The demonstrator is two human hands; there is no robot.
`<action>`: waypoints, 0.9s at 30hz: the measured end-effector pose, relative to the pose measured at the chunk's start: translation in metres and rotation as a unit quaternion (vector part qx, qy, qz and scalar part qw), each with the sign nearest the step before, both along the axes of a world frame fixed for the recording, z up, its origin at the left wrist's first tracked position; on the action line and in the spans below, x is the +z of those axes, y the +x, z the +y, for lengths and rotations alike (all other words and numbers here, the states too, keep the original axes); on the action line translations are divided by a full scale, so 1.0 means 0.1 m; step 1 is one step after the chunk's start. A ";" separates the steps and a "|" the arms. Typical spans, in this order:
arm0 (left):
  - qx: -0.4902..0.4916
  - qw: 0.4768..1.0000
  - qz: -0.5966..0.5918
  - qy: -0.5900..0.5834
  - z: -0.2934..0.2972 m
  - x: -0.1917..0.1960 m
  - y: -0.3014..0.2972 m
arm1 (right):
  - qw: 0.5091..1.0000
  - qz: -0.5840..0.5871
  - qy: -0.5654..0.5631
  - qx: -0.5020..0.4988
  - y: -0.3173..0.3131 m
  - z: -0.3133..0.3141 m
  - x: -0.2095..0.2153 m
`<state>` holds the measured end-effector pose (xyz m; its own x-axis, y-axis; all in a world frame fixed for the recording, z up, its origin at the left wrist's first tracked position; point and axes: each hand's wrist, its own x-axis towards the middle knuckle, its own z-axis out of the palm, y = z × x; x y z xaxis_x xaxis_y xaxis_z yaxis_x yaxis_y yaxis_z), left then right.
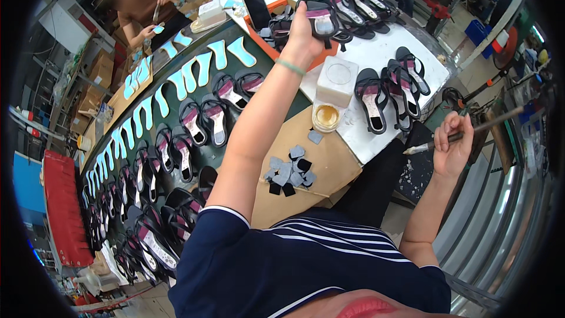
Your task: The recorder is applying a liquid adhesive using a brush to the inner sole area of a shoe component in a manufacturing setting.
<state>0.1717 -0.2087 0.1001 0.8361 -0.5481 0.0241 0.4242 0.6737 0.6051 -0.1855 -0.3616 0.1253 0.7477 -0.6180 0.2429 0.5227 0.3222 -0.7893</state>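
One black sandal, likely light, soft-strapped and stiff-soled, hangs above the bench in the closed grip of your left hand, best held by its sole edges, while your right hand grips a brush.

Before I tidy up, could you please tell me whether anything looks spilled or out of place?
White specks dot the dark surface below the brush, perhaps old splashes; one grey pad lies apart from the pile, beside the pot.
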 end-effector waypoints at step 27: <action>-0.007 0.972 -0.164 0.166 -1.66 0.60 0.03 | 0.917 -0.172 0.104 -0.344 0.06 -1.22 -0.32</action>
